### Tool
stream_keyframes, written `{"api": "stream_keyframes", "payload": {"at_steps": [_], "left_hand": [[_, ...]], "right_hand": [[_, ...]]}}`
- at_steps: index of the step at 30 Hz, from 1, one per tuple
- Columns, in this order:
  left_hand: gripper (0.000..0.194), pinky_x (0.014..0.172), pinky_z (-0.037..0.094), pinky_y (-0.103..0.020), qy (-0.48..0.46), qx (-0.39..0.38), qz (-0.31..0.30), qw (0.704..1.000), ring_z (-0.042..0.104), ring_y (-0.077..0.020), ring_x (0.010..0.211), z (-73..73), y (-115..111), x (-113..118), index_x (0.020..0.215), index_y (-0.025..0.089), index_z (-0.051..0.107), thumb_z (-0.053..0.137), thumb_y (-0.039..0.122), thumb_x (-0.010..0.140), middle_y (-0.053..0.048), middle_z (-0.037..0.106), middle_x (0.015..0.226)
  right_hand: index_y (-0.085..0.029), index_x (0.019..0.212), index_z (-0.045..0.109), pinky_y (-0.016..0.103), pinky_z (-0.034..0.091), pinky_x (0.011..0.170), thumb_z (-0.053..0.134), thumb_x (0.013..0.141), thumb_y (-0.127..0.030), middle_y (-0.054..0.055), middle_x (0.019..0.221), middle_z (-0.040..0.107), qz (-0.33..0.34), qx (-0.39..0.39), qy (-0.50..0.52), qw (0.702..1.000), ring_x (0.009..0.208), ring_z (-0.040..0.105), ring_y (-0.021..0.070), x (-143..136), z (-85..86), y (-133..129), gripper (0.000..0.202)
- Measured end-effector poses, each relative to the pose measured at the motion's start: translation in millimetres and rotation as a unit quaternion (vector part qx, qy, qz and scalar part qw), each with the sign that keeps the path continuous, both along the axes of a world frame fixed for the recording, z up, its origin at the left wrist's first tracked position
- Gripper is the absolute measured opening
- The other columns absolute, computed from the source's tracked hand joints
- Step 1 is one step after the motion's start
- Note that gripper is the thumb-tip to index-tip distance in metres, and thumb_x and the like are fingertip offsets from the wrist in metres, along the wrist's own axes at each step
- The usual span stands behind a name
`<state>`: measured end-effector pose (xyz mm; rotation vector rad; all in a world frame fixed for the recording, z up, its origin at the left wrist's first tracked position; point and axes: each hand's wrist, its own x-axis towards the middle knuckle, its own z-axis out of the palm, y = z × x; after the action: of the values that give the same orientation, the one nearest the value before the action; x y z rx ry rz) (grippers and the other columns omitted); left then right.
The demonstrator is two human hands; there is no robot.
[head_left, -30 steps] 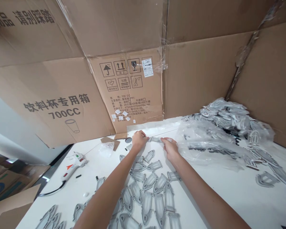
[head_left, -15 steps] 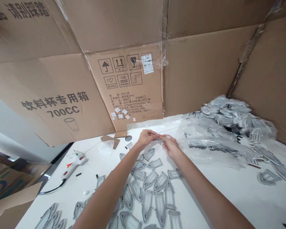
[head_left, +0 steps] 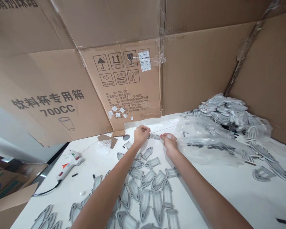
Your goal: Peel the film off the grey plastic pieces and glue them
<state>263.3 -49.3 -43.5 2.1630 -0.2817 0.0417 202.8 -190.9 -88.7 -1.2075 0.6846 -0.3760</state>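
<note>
While pinched at each end, grey piece (head_left: pixel 154 136) long axis level, left hand (head_left: pixel 141 135) to right hand (head_left: pixel 169 143); both fingers closed on it.

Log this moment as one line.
left hand: pinching grey piece | right hand: pinching same piece | below: loose grey pieces | glue gun: untouched

Far side's walled off by the cardboard boxes (head_left: pixel 124 79), bag pile (head_left: pixel 224 127) clogs the right, grey pieces (head_left: pixel 152 187) litter near-middle; near-right table (head_left: pixel 240 194) is open.
</note>
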Motion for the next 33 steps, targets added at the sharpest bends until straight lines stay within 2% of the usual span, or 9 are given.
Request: {"api": "stream_keyframes", "payload": {"at_steps": [3, 7, 11, 15, 19, 25, 29, 33], "left_hand": [[0.011, 0.088, 0.053, -0.029, -0.067, 0.083, -0.043, 0.993, 0.074, -0.0196, 0.088, 4.6, 5, -2, 0.096, 0.022, 0.075, 0.067, 0.019, 0.089, -0.004, 0.078, 0.093], [0.016, 0.093, 0.049, -0.03, -0.122, 0.181, -0.138, 0.966, 0.071, -0.0221, 0.097, 8.1, 5, -8, 0.088, 0.023, 0.078, 0.069, 0.01, 0.084, -0.004, 0.077, 0.096], [0.024, 0.092, 0.049, -0.029, -0.157, 0.237, -0.191, 0.94, 0.071, -0.0227, 0.1, 4.8, 0, -10, 0.092, 0.023, 0.081, 0.064, 0.007, 0.087, -0.006, 0.077, 0.1], [0.028, 0.09, 0.05, -0.029, -0.182, 0.263, -0.204, 0.925, 0.071, -0.0219, 0.097, 0.2, -2, -8, 0.097, 0.022, 0.082, 0.061, 0.006, 0.088, -0.006, 0.077, 0.102], [0.026, 0.09, 0.05, -0.03, -0.201, 0.278, -0.208, 0.916, 0.07, -0.0219, 0.099, -2.3, -3, -3, 0.099, 0.023, 0.082, 0.063, 0.008, 0.09, -0.006, 0.077, 0.101], [0.022, 0.083, 0.048, -0.03, -0.223, 0.299, -0.206, 0.905, 0.067, -0.0238, 0.103, -5.2, -2, -2, 0.098, 0.023, 0.082, 0.065, 0.011, 0.093, -0.007, 0.077, 0.099], [0.024, 0.08, 0.047, -0.029, -0.234, 0.308, -0.215, 0.897, 0.064, -0.0232, 0.105, -5.8, 0, -3, 0.099, 0.024, 0.082, 0.065, 0.009, 0.093, -0.006, 0.077, 0.097], [0.026, 0.079, 0.046, -0.028, -0.24, 0.313, -0.224, 0.891, 0.063, -0.0226, 0.105, -5.2, 0, -5, 0.098, 0.025, 0.083, 0.064, 0.007, 0.093, -0.005, 0.078, 0.096]], "right_hand": [[-0.015, 0.09, 0.07, 0.022, 0.044, 0.054, 0.078, 0.08, -0.011, -0.004, 0.071, 0.063, 0.0, -0.046, 0.011, 0.999, 0.057, 0.057, 0.0153, -2, 1.7, -5, 0.013], [-0.015, 0.088, 0.075, 0.025, 0.045, 0.058, 0.073, 0.076, -0.008, -0.003, 0.068, 0.064, 0.024, -0.095, 0.023, 0.995, 0.063, 0.061, 0.0191, -7, 9.0, -8, 0.014], [-0.017, 0.079, 0.076, 0.025, 0.045, 0.062, 0.072, 0.073, -0.004, -0.001, 0.069, 0.069, 0.053, -0.137, 0.027, 0.989, 0.07, 0.064, 0.0209, -11, 16.0, -9, 0.015], [-0.021, 0.071, 0.075, 0.025, 0.042, 0.06, 0.073, 0.071, -0.007, -0.001, 0.068, 0.07, 0.063, -0.164, 0.035, 0.984, 0.071, 0.065, 0.0224, -12, 15.0, -9, 0.015], [-0.02, 0.074, 0.075, 0.025, 0.042, 0.06, 0.073, 0.074, -0.006, -0.001, 0.068, 0.069, 0.067, -0.174, 0.042, 0.982, 0.07, 0.065, 0.0223, -10, 10.1, -11, 0.014], [-0.016, 0.081, 0.073, 0.028, 0.05, 0.07, 0.077, 0.086, 0.001, -0.003, 0.071, 0.067, 0.07, -0.172, 0.059, 0.981, 0.072, 0.066, 0.0198, -6, 6.4, -12, 0.017], [-0.015, 0.083, 0.071, 0.028, 0.055, 0.072, 0.077, 0.095, -0.004, -0.003, 0.074, 0.067, 0.066, -0.15, 0.064, 0.984, 0.072, 0.067, 0.0186, -3, 3.8, -12, 0.018], [-0.015, 0.081, 0.069, 0.029, 0.056, 0.072, 0.077, 0.097, -0.006, -0.004, 0.074, 0.067, 0.064, -0.137, 0.065, 0.986, 0.072, 0.068, 0.0186, -2, 2.1, -13, 0.02]]}}
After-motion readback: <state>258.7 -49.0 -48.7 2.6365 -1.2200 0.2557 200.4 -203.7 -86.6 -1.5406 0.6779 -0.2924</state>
